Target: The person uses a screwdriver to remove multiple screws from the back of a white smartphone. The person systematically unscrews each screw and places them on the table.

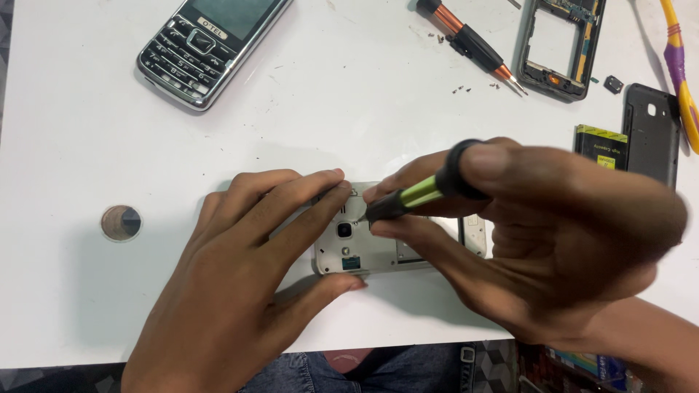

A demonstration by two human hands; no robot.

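An opened silver phone body (378, 251) lies back-up near the front of the white table (80, 131), its camera hole and inner frame showing. My left hand (240, 276) pins it by the left end, fingers on its top edge and thumb under its near edge. My right hand (539, 233) holds a green-and-black screwdriver (415, 195), tip down on the phone's upper left part near the camera. Most of the phone's right half is hidden under my right hand.
A black keypad phone (207, 44) lies at the back left. An orange-and-black screwdriver (477, 45), tiny screws (460, 89), a stripped phone frame (561, 47), a dark back cover (650, 131), a battery (601, 145) and a yellow-purple tool (678, 69) sit at the back right. A round hole (121, 223) marks the table's left.
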